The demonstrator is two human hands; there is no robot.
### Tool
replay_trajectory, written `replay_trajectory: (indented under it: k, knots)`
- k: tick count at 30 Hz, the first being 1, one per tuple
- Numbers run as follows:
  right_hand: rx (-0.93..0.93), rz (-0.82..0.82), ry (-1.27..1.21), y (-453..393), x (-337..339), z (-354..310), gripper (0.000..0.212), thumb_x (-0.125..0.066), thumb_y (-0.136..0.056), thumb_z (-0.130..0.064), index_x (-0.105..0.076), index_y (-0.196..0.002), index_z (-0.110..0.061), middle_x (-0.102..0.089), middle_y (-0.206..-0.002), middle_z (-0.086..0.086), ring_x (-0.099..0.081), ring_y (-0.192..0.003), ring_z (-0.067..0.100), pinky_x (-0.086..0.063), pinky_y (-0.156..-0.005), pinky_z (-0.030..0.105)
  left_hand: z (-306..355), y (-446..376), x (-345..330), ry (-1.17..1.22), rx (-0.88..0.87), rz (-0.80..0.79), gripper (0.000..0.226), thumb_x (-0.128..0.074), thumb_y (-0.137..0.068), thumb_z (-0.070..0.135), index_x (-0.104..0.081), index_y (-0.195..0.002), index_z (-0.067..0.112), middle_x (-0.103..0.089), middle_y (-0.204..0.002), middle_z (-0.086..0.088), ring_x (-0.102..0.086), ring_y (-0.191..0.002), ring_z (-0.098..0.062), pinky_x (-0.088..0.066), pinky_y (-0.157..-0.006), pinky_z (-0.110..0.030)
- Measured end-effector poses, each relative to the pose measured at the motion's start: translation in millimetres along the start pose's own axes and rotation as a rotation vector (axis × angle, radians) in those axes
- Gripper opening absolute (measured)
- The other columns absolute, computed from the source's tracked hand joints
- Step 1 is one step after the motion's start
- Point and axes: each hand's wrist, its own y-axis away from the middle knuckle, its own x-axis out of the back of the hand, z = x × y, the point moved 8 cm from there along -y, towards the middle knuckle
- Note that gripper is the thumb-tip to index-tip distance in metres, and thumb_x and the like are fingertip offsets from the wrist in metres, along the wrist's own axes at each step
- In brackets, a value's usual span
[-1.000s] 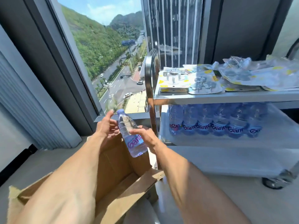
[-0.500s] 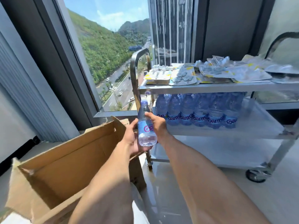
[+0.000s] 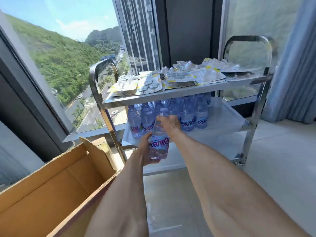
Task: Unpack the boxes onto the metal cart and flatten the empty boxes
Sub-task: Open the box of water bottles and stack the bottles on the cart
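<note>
A clear water bottle (image 3: pixel 159 144) with a pink and blue label stands upright in the air, just in front of the metal cart's middle shelf (image 3: pixel 227 127). My left hand (image 3: pixel 144 151) holds it at the base and lower side. My right hand (image 3: pixel 169 124) grips its upper part near the neck. Several matching bottles (image 3: pixel 188 115) stand in rows on that middle shelf. The open cardboard box (image 3: pixel 56 182) lies at the lower left, with its visible inside bare.
The cart's top shelf (image 3: pixel 171 94) carries several blister packs (image 3: pixel 150 84). A big window (image 3: pixel 59 65) runs along the left. A grey curtain (image 3: pixel 294 65) hangs at the right. Pale tiled floor (image 3: pixel 282 159) lies right of the cart.
Both hands have carried the bottle up from over the box, turned it upright and brought it to the cart's middle shelf. The view has swung right.
</note>
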Motion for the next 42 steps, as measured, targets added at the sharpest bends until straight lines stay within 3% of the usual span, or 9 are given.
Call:
replay_trajectory:
  k: [5,9,13,16,19,21,31,38,42]
  knots:
    - [0.102,0.199,0.043,-5.9,75.9,-7.1,0.038,-0.067,-0.072,-0.048,-0.067,-0.092,-0.015,-0.069,-0.097,0.007,-0.063,-0.09,0.027,-0.044,-0.071,0.032,10.1,-22.4,-52.5,-0.029,0.083,-0.043,0.058,-0.047,-0.089,0.063,-0.067,-0.091,0.009,-0.071,-0.086,-0.02,-0.067,-0.074,-0.032,-0.054,-0.07,-0.033]
    - [0.133,0.258,0.105,-7.1,108.9,-9.4,0.055,-0.069,-0.076,-0.05,-0.063,-0.12,-0.018,-0.064,-0.12,0.008,-0.058,-0.113,0.028,-0.044,-0.082,0.031,10.4,-32.2,-99.6,0.076,-0.03,-0.066,0.05,-0.042,-0.096,0.055,-0.064,-0.093,0.01,-0.073,-0.077,-0.015,-0.068,-0.061,-0.028,-0.054,-0.053,-0.028]
    - [0.137,0.324,0.3,-7.3,143.9,-5.0,0.072,-0.068,-0.077,-0.056,-0.052,-0.136,-0.018,-0.057,-0.133,0.009,-0.051,-0.124,0.027,-0.046,-0.098,0.037,-8.9,-43.8,-134.7,0.082,-0.069,-0.062,0.041,-0.048,-0.093,0.055,-0.063,-0.098,0.018,-0.068,-0.093,-0.015,-0.065,-0.078,-0.03,-0.05,-0.085,-0.039]
    - [0.149,0.441,0.339,-6.7,176.1,3.0,0.056,-0.068,-0.078,-0.053,-0.061,-0.119,-0.014,-0.065,-0.118,0.008,-0.058,-0.112,0.028,-0.047,-0.087,0.035,-17.3,-46.6,-158.3,-0.063,-0.079,-0.055,0.042,-0.05,-0.091,0.055,-0.065,-0.096,0.017,-0.07,-0.089,-0.01,-0.064,-0.08,-0.025,-0.048,-0.08,-0.035]
    - [0.166,0.606,0.314,-5.7,203.7,12.7,0.044,-0.068,-0.081,-0.045,-0.06,-0.112,-0.015,-0.062,-0.113,0.007,-0.058,-0.107,0.028,-0.045,-0.086,0.036,1.1,-53.8,-147.6,-0.622,-0.255,0.344,0.052,-0.056,-0.09,0.043,-0.046,-0.13,0.012,-0.05,-0.126,-0.016,-0.056,-0.107,-0.035,-0.045,-0.085,-0.039]
    - [0.195,0.682,0.325,-12.7,219.0,15.4,0.041,-0.067,-0.084,-0.039,-0.057,-0.115,-0.014,-0.059,-0.115,0.008,-0.057,-0.108,0.029,-0.044,-0.089,0.039,24.7,-44.5,-145.1,-0.937,-0.391,0.614,0.052,-0.055,-0.089,0.028,-0.037,-0.135,0.011,-0.04,-0.134,-0.021,-0.049,-0.118,-0.039,-0.045,-0.09,-0.044]
    - [0.266,0.647,0.189,-105.7,274.1,25.6,0.05,-0.067,-0.09,-0.02,-0.049,-0.134,-0.005,-0.054,-0.13,0.015,-0.05,-0.121,0.03,-0.04,-0.101,0.04,39.4,-91.9,-151.3,-1.175,-0.434,0.565,0.065,-0.055,-0.085,0.019,-0.029,-0.145,0.017,-0.038,-0.145,-0.019,-0.045,-0.125,-0.04,-0.043,-0.098,-0.046]
    - [0.282,0.523,0.089,-178.3,253.0,36.2,0.042,-0.067,-0.086,-0.015,-0.056,-0.126,-0.008,-0.062,-0.119,0.017,-0.057,-0.114,0.031,-0.048,-0.089,0.036,40.2,-122.5,-118.0,-1.284,-0.392,0.665,0.051,-0.054,-0.086,0.022,-0.043,-0.135,0.019,-0.057,-0.129,-0.007,-0.054,-0.115,-0.031,-0.049,-0.097,-0.043]
    - [0.291,0.463,0.051,-198.5,233.2,40.3,0.034,-0.068,-0.081,-0.019,-0.063,-0.115,-0.016,-0.067,-0.109,0.012,-0.062,-0.104,0.029,-0.04,-0.072,0.023,42.1,-128.0,-113.9,-1.409,-0.411,0.744,0.029,-0.054,-0.084,0.02,-0.055,-0.113,0.017,-0.063,-0.112,-0.004,-0.059,-0.103,-0.028,-0.051,-0.09,-0.041]
